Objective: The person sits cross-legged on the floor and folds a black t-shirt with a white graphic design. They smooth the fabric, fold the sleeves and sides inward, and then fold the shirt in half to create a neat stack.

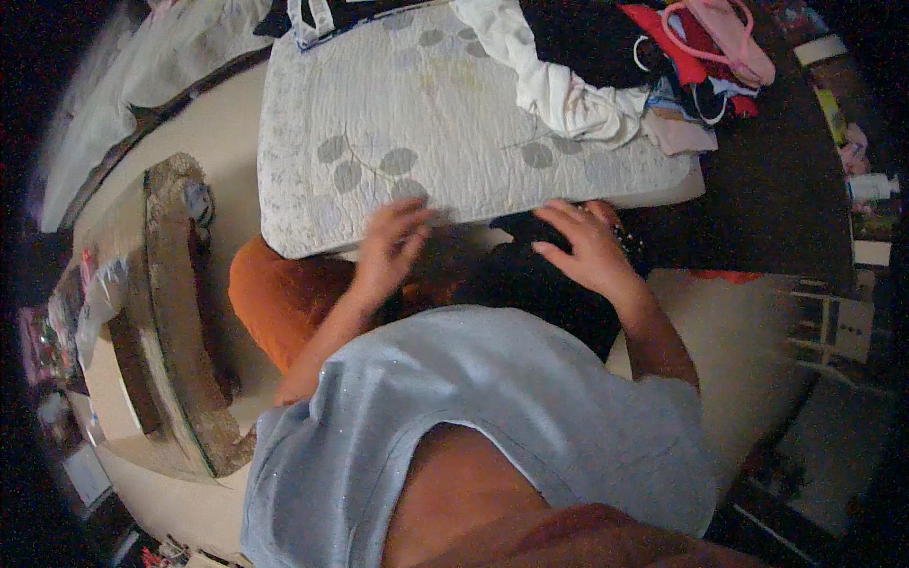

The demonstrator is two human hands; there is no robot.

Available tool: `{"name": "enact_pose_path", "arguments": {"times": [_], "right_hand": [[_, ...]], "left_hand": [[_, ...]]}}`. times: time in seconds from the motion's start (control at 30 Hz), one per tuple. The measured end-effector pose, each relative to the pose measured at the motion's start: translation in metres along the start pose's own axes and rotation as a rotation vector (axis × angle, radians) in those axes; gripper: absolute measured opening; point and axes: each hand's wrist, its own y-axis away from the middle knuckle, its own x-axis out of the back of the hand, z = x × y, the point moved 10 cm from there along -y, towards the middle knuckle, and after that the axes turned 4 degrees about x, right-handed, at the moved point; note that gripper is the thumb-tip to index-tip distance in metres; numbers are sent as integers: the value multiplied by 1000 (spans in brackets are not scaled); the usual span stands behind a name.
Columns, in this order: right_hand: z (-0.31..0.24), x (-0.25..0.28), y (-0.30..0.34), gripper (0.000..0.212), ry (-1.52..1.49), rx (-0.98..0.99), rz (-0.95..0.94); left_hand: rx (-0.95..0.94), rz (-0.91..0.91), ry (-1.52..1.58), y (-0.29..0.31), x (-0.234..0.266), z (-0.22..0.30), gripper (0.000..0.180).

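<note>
A white quilted pad (445,104) with grey leaf shapes lies flat in front of me. My left hand (393,246) hovers at its near edge, blurred by motion, with thumb and fingers apart and nothing visible in it. To the right, my right hand (589,244) is over the pad's near edge, fingers spread and thumb out. Dark cloth (530,270) lies beneath and between the hands across my lap; whether the right fingertips touch it I cannot tell. Orange cloth (270,293) covers my left knee.
A crumpled white cloth (578,104) runs along the pad's far right. Beyond it lies a pile of red and pink clothes (701,47). A white strap-like item (311,21) is at the far left corner. On the left stands a brown box-like piece (175,322).
</note>
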Motion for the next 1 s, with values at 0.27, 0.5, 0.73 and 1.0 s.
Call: {"name": "enact_pose_path", "arguments": {"times": [0.27,0.5,0.73,1.0], "right_hand": [[19,29,86,18,136,-178,488],[19,59,112,6,-295,-100,800],[35,74,87,15,-627,-228,513],[20,38,77,40,-496,-103,-62]], "left_hand": [[429,-728,528,56,-155,4,80],[809,-630,599,48,-125,24,61],[526,-303,805,6,-84,34,26],[358,-110,763,-34,1,80,32]]}}
